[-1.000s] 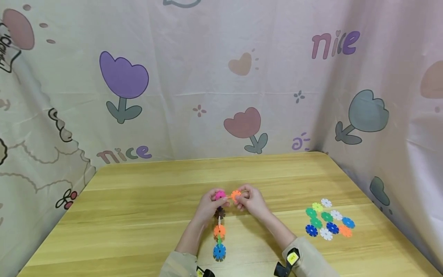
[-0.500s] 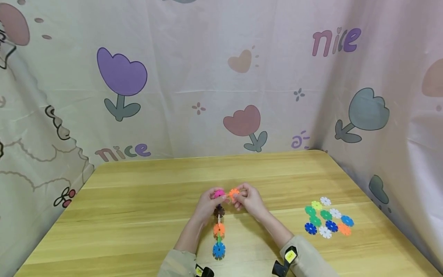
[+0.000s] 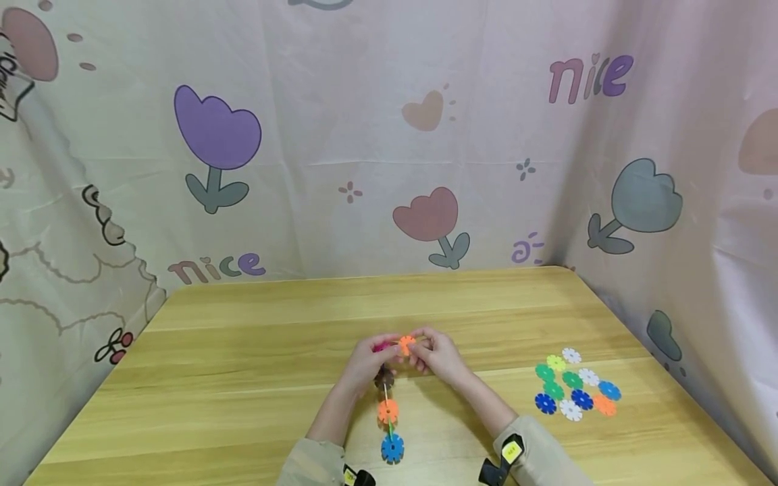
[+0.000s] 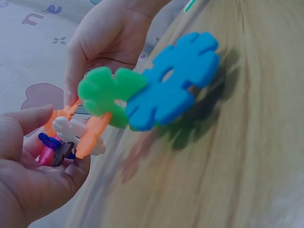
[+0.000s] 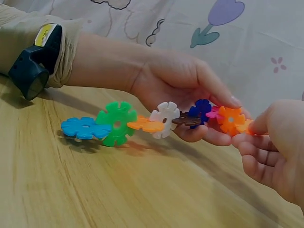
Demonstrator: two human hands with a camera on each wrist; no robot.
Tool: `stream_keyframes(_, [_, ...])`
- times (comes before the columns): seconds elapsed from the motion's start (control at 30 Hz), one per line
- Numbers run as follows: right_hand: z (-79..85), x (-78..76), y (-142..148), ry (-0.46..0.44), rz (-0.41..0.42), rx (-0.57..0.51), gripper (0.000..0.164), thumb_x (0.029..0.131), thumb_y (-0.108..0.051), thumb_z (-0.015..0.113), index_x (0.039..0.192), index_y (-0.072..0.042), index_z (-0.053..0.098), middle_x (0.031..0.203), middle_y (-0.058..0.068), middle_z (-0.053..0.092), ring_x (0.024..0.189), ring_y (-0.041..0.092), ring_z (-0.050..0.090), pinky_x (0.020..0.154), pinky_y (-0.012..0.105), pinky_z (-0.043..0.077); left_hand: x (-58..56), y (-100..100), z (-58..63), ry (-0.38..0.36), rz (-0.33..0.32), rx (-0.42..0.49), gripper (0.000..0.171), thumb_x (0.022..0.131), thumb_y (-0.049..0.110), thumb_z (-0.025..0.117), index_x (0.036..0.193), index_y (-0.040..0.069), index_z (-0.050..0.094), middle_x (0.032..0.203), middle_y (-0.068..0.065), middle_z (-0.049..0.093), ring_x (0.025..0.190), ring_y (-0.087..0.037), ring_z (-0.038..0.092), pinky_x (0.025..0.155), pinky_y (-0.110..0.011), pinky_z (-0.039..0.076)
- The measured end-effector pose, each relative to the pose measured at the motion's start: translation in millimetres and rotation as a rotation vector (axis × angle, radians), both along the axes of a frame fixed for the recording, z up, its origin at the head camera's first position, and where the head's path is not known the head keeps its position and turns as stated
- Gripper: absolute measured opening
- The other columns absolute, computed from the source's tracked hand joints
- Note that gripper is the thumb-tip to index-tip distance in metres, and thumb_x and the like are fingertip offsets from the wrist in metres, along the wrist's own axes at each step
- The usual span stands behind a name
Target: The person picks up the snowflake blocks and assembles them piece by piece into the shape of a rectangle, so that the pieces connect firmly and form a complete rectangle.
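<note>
A chain of notched plastic snowflake discs hangs from my left hand (image 3: 363, 363), which grips it near the pink disc (image 5: 215, 112). Below that come the dark blue disc (image 5: 201, 110), brown disc (image 5: 185, 118), white disc (image 5: 165, 118), orange disc (image 3: 388, 411), green disc (image 5: 117, 123) and, at the free end, the light blue disc (image 3: 392, 448). My right hand (image 3: 442, 356) pinches an orange disc (image 5: 245, 126) edge-on, close against another orange disc (image 5: 231, 119) facing the camera. Fingers partly hide the pink end and the joint there.
On the right of the wooden table (image 3: 243, 378) lie several loose discs, among them a yellow disc (image 3: 556, 363), a green disc (image 3: 573, 380), a white disc (image 3: 571, 410) and an orange disc (image 3: 604, 405). A printed curtain (image 3: 328, 223) stands behind the table.
My right hand has moved left, bringing the orange discs up against my left fingers and the pink disc. The chain's lower end has swung slightly right and nearer to me.
</note>
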State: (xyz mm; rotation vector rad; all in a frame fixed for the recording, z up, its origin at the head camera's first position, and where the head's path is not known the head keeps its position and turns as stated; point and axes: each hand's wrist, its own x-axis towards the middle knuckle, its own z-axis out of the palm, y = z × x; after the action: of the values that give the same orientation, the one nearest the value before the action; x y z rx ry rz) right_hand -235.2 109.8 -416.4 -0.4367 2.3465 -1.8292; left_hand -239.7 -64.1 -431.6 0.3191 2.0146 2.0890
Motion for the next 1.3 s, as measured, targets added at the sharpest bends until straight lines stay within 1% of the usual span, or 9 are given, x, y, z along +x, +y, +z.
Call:
stream_keyframes(0.13, [-12.1,-9.0,4.8,-0.005,-0.003,0.012,0.025,0.092,-0.009,0.056,0.112,0.006,0.053,0.07,0.015,0.062,0.056,0.018,0.055,0.048,0.027,0.048,-1.0,-0.1,-1.0,-0.003,-0.004,-0.004,0.034,0.092,0.009,0.056,0.121,-0.009,0.054,0.094,-0.01,0.065,0.081,-0.027,0.063,0.061,-0.029,0.053])
stream_keyframes(0.27, [-14.1,-12.3,10.7,0.004,-0.023,0.011,0.026,0.091,-0.012,0.058,0.111,0.005,0.055,0.075,0.017,0.063,0.06,0.019,0.057,0.051,0.026,0.048,-0.8,-0.1,0.2,-0.006,0.0,-0.011,0.033,0.092,0.009,0.056,0.12,-0.008,0.055,0.092,-0.011,0.065,0.078,-0.025,0.063,0.059,-0.027,0.052])
stream_keyframes(0.43, [-14.4,-13.8,23.6,-0.007,-0.034,-0.035,0.029,0.09,-0.008,0.058,0.112,0.009,0.053,0.082,0.023,0.062,0.064,0.018,0.057,0.055,0.024,0.049,-0.8,-1.0,1.7,-0.007,0.008,-0.012,0.031,0.093,0.009,0.055,0.119,-0.008,0.055,0.089,-0.009,0.064,0.077,-0.025,0.063,0.059,-0.027,0.052])
stream_keyframes(0.67, [-14.6,-11.7,52.6,-0.012,-0.075,-0.05,0.032,0.09,-0.003,0.056,0.114,0.017,0.048,0.086,0.025,0.061,0.068,0.018,0.058,0.058,0.026,0.052,-3.3,-1.5,0.7,-0.026,0.032,0.0,0.031,0.093,0.008,0.055,0.118,-0.009,0.055,0.087,-0.01,0.064,0.078,-0.026,0.064,0.06,-0.027,0.052])
stream_keyframes(0.8, [-13.8,-9.1,71.4,-0.036,-0.159,-0.038,0.031,0.09,-0.002,0.055,0.115,0.017,0.05,0.089,0.022,0.063,0.07,0.017,0.059,0.059,0.025,0.052,8.0,-1.9,17.8,-0.024,0.042,0.002,0.03,0.092,0.007,0.054,0.117,-0.01,0.054,0.089,-0.018,0.064,0.079,-0.029,0.064,0.06,-0.026,0.051])
stream_keyframes(0.9, [-12.8,-6.6,85.6,-0.061,-0.224,-0.027,0.032,0.09,-0.003,0.056,0.115,0.016,0.051,0.09,0.02,0.063,0.071,0.016,0.059,0.059,0.024,0.051,14.7,-2.1,28.7,-0.025,0.045,-0.012,0.03,0.092,0.005,0.053,0.117,-0.012,0.054,0.092,-0.018,0.064,0.084,-0.036,0.062,0.063,-0.028,0.052])
stream_keyframes(1.03, [-10.1,-1.1,104.7,-0.064,-0.277,-0.003,0.036,0.091,-0.009,0.058,0.117,0.014,0.051,0.095,0.019,0.063,0.075,0.018,0.061,0.061,0.025,0.052,9.2,-2.2,19.7,-0.022,0.05,-0.018,0.03,0.093,0.006,0.053,0.118,-0.011,0.053,0.093,-0.014,0.064,0.087,-0.039,0.061,0.064,-0.031,0.053])
stream_keyframes(1.17, [-8.3,6.1,126.0,-0.035,-0.311,0.052,0.041,0.091,-0.013,0.059,0.12,0.013,0.05,0.103,0.022,0.061,0.083,0.021,0.062,0.067,0.028,0.053,3.4,-2.0,7.2,-0.018,0.055,-0.014,0.032,0.093,0.009,0.054,0.119,-0.009,0.053,0.094,-0.013,0.064,0.083,-0.033,0.063,0.062,-0.028,0.052])
stream_keyframes(1.3, [-8.1,12.6,149.6,-0.021,-0.358,0.096,0.045,0.091,-0.018,0.06,0.123,0.011,0.049,0.106,0.022,0.06,0.086,0.02,0.062,0.07,0.028,0.053,2.9,-1.9,3.6,-0.015,0.061,-0.015,0.033,0.093,0.012,0.055,0.119,-0.008,0.053,0.095,-0.012,0.063,0.08,-0.027,0.064,0.062,-0.028,0.052])
